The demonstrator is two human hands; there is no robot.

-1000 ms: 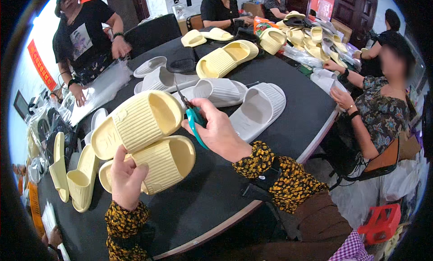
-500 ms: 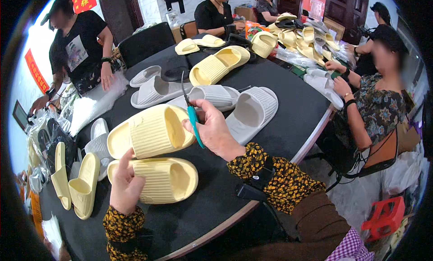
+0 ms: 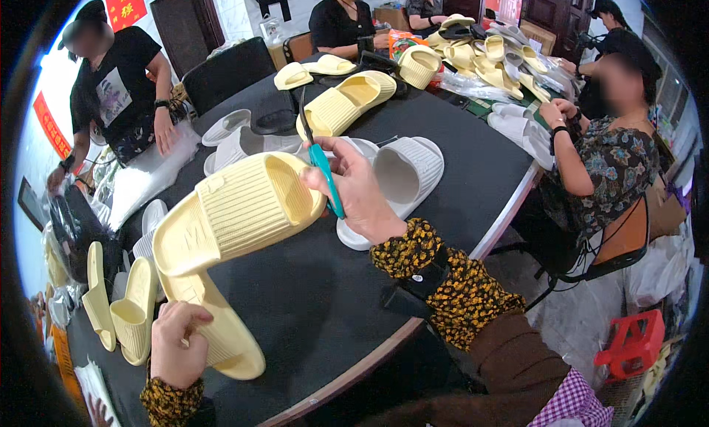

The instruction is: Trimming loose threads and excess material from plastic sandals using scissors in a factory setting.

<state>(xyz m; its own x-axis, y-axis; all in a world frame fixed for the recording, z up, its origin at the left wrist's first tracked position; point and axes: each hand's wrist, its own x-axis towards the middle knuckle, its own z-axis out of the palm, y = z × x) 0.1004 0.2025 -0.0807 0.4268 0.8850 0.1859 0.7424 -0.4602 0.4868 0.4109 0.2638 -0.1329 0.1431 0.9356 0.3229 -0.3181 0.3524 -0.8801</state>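
My right hand (image 3: 358, 191) is closed around teal-handled scissors (image 3: 323, 177), their dark blades pointing away from me. Its thumb meets the heel end of a pale yellow ribbed slide slipper (image 3: 247, 205), which is tilted above the table. A second yellow slipper (image 3: 233, 349) lies partly beneath it, turned at an angle, with its toe end covered by the first. My left hand (image 3: 179, 342) has curled fingers at the side of this lower slipper; whatever is in them is hidden. Just beyond my right hand rests a grey slipper (image 3: 410, 176).
More grey and yellow slippers lie across the black table (image 3: 473, 154). Another yellow pair (image 3: 133, 320) stands at the left edge near plastic bags. Co-workers sit or stand around, and a slipper heap (image 3: 491, 54) fills the far right table. A red stool (image 3: 631, 346) is at lower right.
The upper yellow slipper has risen and tilted, its toe shifting left. The lower one has swung round, heel toward me. My left hand has moved down-left and its pointing finger has curled in.
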